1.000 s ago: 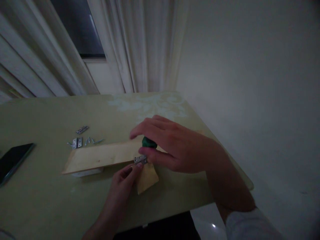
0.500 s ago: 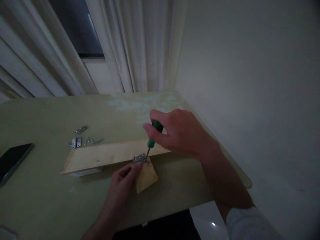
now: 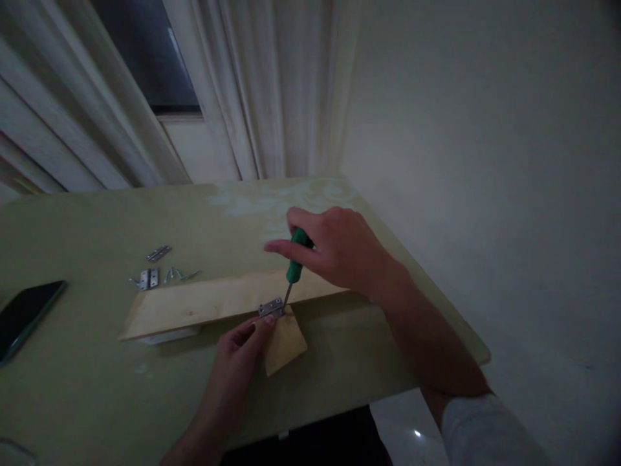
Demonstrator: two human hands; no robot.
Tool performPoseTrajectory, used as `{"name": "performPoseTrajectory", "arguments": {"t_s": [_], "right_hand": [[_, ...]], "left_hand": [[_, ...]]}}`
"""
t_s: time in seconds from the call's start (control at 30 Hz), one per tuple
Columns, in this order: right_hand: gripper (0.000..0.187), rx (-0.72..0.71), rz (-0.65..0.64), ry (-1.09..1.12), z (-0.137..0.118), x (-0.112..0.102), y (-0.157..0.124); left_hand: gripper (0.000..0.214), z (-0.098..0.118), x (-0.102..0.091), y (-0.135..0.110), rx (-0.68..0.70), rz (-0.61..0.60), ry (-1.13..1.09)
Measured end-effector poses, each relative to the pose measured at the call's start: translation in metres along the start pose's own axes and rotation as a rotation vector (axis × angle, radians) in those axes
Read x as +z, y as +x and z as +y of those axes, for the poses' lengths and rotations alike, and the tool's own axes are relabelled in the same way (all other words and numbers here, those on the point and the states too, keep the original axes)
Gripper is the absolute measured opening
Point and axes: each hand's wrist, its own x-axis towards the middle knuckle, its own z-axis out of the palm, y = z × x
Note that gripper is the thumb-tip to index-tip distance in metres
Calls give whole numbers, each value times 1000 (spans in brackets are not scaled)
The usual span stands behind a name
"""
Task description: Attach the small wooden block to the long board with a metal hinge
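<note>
My right hand (image 3: 330, 246) is closed round the green handle of a screwdriver (image 3: 294, 268), its thumb stretched out to the left. The shaft slants down to a metal hinge (image 3: 270, 307) at the front edge of a long wooden board (image 3: 218, 299). A small wooden block (image 3: 285, 346) lies against that edge, under the hinge's near leaf. With thumb and fingers, my left hand (image 3: 245, 349) pinches the hinge and the block's left side. Whether a screw sits under the screwdriver tip is too small to tell.
Another hinge (image 3: 149, 278) lies open by the board's far left corner, beside several loose screws (image 3: 179, 274). A folded hinge (image 3: 158, 253) is behind them. A phone (image 3: 29, 317) rests at the left of the table (image 3: 97, 395). A wall (image 3: 485, 162) rises on the right.
My right hand has turned on the screwdriver handle and shifted slightly left, its thumb now straighter. The handle leans a little less to the right. My left hand and the hinge stay put.
</note>
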Motion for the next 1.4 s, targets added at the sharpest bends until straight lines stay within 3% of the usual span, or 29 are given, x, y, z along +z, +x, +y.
{"name": "performPoseTrajectory", "arguments": {"t_s": [0.1, 0.17, 0.2, 0.27, 0.33, 0.4, 0.43, 0.57, 0.6, 0.67, 0.77, 0.83, 0.87, 1.0, 1.03, 1.1, 1.17, 1.27, 1.33, 1.4], "right_hand": [[19, -352, -133, 215, -8, -6, -5], [19, -475, -185, 285, -14, -10, -10], [21, -451, -180, 268, -14, -12, -11], [19, -257, -112, 142, -10, -10, -10], [36, -2, -12, -24, -3, -5, -6], [53, 111, 41, -92, 2, -1, -1], [53, 65, 30, -64, 2, 0, 0], [23, -447, -135, 206, -10, -9, -6], [20, -511, -150, 232, -12, -11, -8], [20, -438, -125, 180, -11, -12, -9], [39, -30, -15, -54, -1, -5, -4], [51, 99, 6, -118, 2, 0, 0], [49, 51, -4, -83, 1, 0, 0], [19, -438, -129, 214, -14, -6, -6], [19, -485, -139, 249, -17, -7, -8], [21, -428, -118, 236, -16, -7, -9], [26, -209, -47, 111, -11, -3, -6], [48, 120, 44, -117, -5, 3, 0], [44, 30, 21, -83, -7, 4, -1], [30, -262, -63, 84, -13, 1, -4]], "left_hand": [[50, 0, -1, 0, 63, -9, 12], [49, 1, -1, -1, 96, -3, 30], [49, 1, 0, -1, 97, 4, 33], [51, 1, 0, -1, 63, 15, 21], [53, 1, 1, 0, 18, 18, -5], [53, 0, 1, 1, -1, 18, -22], [52, 0, 1, 1, 0, 16, -26], [48, -1, 0, 2, 55, 11, -28], [48, -1, 0, 2, 66, 10, -24], [47, -1, 0, 1, 57, 6, -27], [49, -1, -1, 2, 4, -1, -50], [51, -1, -1, 2, -18, 5, -44], [51, -1, -2, 2, -16, 9, -33], [44, 0, -2, 1, 70, 10, -4], [44, 1, -1, 1, 84, 10, -8], [44, 2, 1, -1, 71, 10, -24], [47, 3, 3, -1, 23, 7, -41], [49, 1, 2, 0, -21, 5, -54], [48, 0, 0, 2, -1, 4, -46], [45, -2, -1, 2, 43, 10, -20]]}}
